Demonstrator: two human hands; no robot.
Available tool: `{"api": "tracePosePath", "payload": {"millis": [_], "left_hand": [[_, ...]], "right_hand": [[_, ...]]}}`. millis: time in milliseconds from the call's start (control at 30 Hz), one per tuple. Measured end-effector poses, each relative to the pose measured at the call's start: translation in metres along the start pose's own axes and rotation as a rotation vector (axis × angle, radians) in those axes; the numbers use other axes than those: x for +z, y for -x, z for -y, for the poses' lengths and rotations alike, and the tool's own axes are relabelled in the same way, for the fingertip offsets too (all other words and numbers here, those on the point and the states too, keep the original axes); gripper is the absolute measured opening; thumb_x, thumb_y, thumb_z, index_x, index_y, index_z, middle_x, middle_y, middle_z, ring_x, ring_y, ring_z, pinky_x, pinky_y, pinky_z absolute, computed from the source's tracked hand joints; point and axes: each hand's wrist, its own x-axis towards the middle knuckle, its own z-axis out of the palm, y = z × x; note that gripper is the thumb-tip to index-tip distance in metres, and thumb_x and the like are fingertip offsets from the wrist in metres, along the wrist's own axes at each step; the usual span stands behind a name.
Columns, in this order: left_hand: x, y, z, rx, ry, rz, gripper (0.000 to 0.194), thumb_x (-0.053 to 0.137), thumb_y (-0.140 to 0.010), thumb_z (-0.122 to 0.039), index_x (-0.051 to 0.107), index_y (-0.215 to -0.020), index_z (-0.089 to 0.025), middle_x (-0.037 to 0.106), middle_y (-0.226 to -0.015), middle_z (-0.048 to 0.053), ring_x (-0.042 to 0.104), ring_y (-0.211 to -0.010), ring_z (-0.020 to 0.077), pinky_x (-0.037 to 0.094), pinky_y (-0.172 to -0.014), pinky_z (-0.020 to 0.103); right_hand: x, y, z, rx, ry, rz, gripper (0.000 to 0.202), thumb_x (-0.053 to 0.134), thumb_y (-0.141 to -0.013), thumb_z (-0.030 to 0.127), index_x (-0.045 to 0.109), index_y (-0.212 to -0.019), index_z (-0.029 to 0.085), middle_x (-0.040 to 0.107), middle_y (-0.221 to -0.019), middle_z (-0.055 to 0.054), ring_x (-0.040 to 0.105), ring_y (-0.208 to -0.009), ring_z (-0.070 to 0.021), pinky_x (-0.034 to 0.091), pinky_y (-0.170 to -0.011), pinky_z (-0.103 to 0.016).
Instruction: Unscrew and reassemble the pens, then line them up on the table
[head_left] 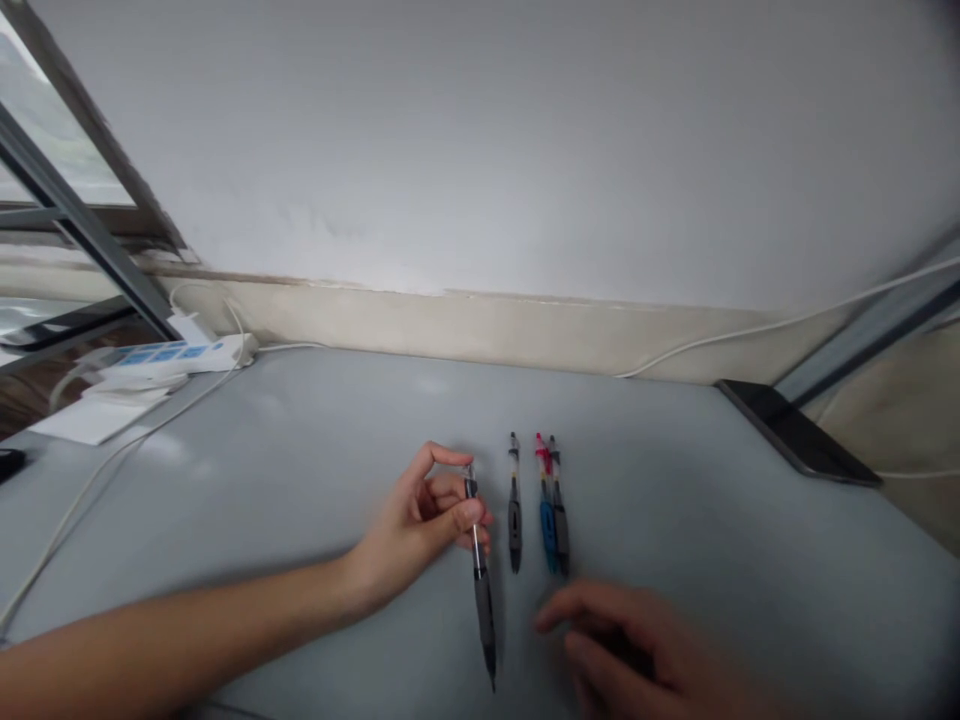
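My left hand (439,515) grips a click pen (484,600) with a clear upper barrel and a dark grip, its tip pointing down toward me. The index finger rests on the pen's top button. Just right of it, a similar grey-gripped pen (514,520) lies on the table. Beyond that, a pen with a red top and blue grip (548,525) lies against another dark-gripped pen (561,530). Below these, my right hand (630,640) hovers, blurred, fingers curled and somewhat apart, with no object visible in it.
The grey table (337,420) meets a pale wall (487,150) at the back. A white power strip (187,355) with cables sits at the far left. A black tablet-like slab (795,430) lies at the right edge, near a metal post.
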Motion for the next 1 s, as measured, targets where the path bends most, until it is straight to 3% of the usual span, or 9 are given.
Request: {"api": "tracePosePath", "payload": {"millis": [167,333,467,600,800,900,1000], "left_hand": [[0.006,-0.011,-0.013,0.052,-0.175,0.008,0.055,0.084,-0.082,-0.042,0.048,-0.12,-0.024,0.067,-0.073,-0.005,0.065,-0.064,0.011,0.055,-0.059,0.021],[0.013,-0.043,-0.031,0.082,-0.461,-0.02,0.047,0.078,-0.084,-0.033,0.046,-0.118,-0.023,0.06,-0.068,-0.008,0.063,-0.058,0.0119,0.057,-0.054,0.023],[0.012,-0.07,-0.029,0.084,-0.544,-0.077,0.043,0.08,-0.078,-0.019,0.051,-0.11,-0.022,0.059,-0.091,-0.004,0.06,-0.048,0.0052,0.051,-0.046,0.017],[0.01,-0.081,-0.018,0.07,-0.606,-0.096,0.044,0.082,-0.07,-0.013,0.058,-0.106,-0.018,0.056,-0.103,0.001,0.059,-0.052,0.0045,0.049,-0.042,0.015],[0.011,-0.061,-0.016,0.031,-0.589,-0.113,0.047,0.078,-0.074,-0.019,0.055,-0.116,-0.019,0.051,-0.113,0.004,0.056,-0.061,0.0068,0.059,-0.051,0.025],[0.011,-0.033,-0.019,0.004,-0.552,-0.083,0.041,0.074,-0.078,-0.023,0.055,-0.114,-0.02,0.051,-0.114,0.004,0.059,-0.065,0.0081,0.061,-0.057,0.028],[0.012,0.002,-0.015,-0.081,-0.516,0.001,0.033,0.073,-0.081,-0.026,0.057,-0.11,-0.02,0.057,-0.093,0.001,0.062,-0.068,0.0133,0.059,-0.058,0.028]], "right_hand": [[0.002,-0.002,-0.002,-0.032,-0.035,0.03,0.038,0.056,-0.096,0.053,0.069,-0.115,0.023,0.064,-0.073,0.001,0.049,-0.059,-0.0153,0.042,-0.054,-0.025],[0.006,-0.007,-0.015,-0.107,-0.043,0.004,0.04,0.053,-0.097,0.055,0.068,-0.115,0.022,0.06,-0.071,0.002,0.046,-0.055,-0.0136,0.038,-0.05,-0.022],[0.005,-0.013,-0.022,-0.133,0.006,0.048,0.039,0.052,-0.097,0.054,0.068,-0.115,0.022,0.059,-0.067,0.003,0.047,-0.054,-0.0133,0.037,-0.048,-0.021],[0.005,-0.016,-0.023,-0.181,0.031,0.025,0.035,0.049,-0.1,0.047,0.066,-0.115,0.021,0.058,-0.066,0.004,0.046,-0.051,-0.0118,0.036,-0.046,-0.019],[0.006,-0.012,-0.021,-0.288,0.127,-0.039,0.027,0.045,-0.103,0.031,0.067,-0.113,0.02,0.063,-0.065,0.004,0.052,-0.047,-0.0104,0.042,-0.044,-0.017],[-0.003,-0.01,-0.016,-0.56,0.484,-0.215,0.025,0.045,-0.102,0.016,0.066,-0.114,0.02,0.072,-0.069,0.001,0.065,-0.052,-0.0128,0.051,-0.05,-0.018],[-0.014,-0.013,-0.011,-0.834,0.81,-0.371,0.031,0.044,-0.1,0.006,0.068,-0.118,0.015,0.08,-0.091,-0.011,0.075,-0.082,-0.0245,0.062,-0.073,-0.034]]}}
